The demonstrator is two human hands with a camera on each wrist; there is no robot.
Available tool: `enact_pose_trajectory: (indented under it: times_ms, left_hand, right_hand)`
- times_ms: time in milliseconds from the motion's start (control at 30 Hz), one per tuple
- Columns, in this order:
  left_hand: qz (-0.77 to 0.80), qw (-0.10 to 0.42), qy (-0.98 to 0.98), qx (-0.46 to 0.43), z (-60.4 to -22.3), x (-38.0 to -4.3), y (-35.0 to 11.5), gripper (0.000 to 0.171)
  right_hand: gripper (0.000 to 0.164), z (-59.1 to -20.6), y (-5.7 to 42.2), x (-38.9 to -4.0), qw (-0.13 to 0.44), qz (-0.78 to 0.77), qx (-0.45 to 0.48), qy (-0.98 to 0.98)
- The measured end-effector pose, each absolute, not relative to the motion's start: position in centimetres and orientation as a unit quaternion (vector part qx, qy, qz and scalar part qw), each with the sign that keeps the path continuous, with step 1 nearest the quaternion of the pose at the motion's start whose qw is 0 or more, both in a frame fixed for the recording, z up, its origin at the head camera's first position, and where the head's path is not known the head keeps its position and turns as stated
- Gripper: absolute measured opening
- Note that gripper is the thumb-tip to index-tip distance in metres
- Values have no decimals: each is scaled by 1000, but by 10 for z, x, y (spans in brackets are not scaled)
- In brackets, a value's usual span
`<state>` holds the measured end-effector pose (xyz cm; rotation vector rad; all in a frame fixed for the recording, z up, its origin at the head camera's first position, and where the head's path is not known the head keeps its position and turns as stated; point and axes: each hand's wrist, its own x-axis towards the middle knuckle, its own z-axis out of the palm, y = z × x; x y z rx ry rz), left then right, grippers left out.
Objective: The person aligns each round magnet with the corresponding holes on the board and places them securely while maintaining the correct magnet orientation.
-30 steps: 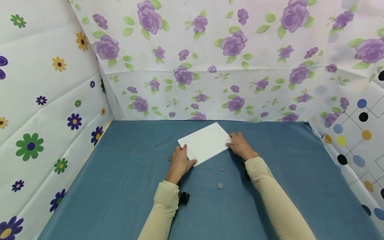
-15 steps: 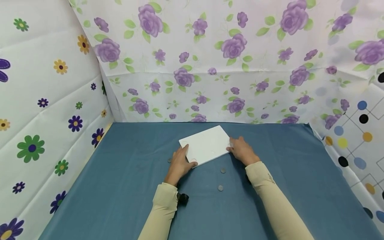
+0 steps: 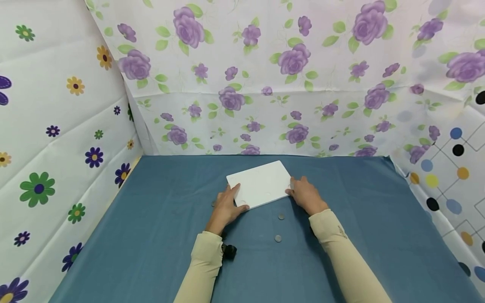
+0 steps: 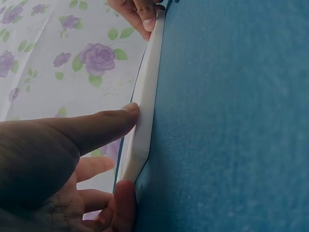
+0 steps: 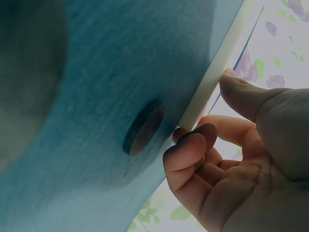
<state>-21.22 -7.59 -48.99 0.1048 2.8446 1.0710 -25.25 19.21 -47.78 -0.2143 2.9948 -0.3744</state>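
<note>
A white rectangular board [image 3: 261,183] lies at a slant on the blue cloth in the head view, its right end farther back. My left hand [image 3: 224,207] grips its near left corner. In the left wrist view the thumb [image 4: 108,123] presses the board's long edge [image 4: 147,106] and fingers are at the short side. My right hand [image 3: 306,194] holds the right end, thumb [image 5: 241,94] against the edge in the right wrist view and other fingers curled at the corner. Whether the fingertips reach beneath the board is hidden.
Two small grey discs, like coins, lie in front of the board: one disc [image 3: 281,216] nearer it, another disc [image 3: 278,238] closer to me. A third disc [image 3: 213,203] is partly hidden beside the left hand. Flowered sheets [image 3: 242,75] stand behind and left.
The board has turned slightly clockwise, its right end coming a little nearer with my right hand. Both hands keep hold. The head view has shifted slightly.
</note>
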Motion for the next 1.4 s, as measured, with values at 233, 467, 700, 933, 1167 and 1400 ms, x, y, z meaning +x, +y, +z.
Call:
enact_pose_trajectory:
  times_ms: [233, 467, 700, 933, 1167, 1400]
  left_hand:
    - [340, 59, 938, 35, -492, -214, -76, 81]
    - [337, 76, 938, 24, -492, -217, -76, 84]
    - [337, 81, 938, 30, -490, -217, -77, 86]
    - [337, 91, 936, 32, -487, -215, -75, 85]
    - [336, 101, 936, 34, -483, -214, -73, 80]
    - [329, 111, 936, 60, -485, -214, -75, 83]
  right_hand:
    - [62, -478, 191, -247, 59, -114, -73, 989]
    - [62, -477, 189, -237, 53, -103, -76, 990]
    - [61, -478, 186, -224, 44, -103, -65, 992]
    - [63, -478, 184, -211, 29, -107, -62, 992]
    - [65, -481, 182, -207, 41, -126, -48, 990]
    - [63, -482, 182, -200, 22, -135, -43, 990]
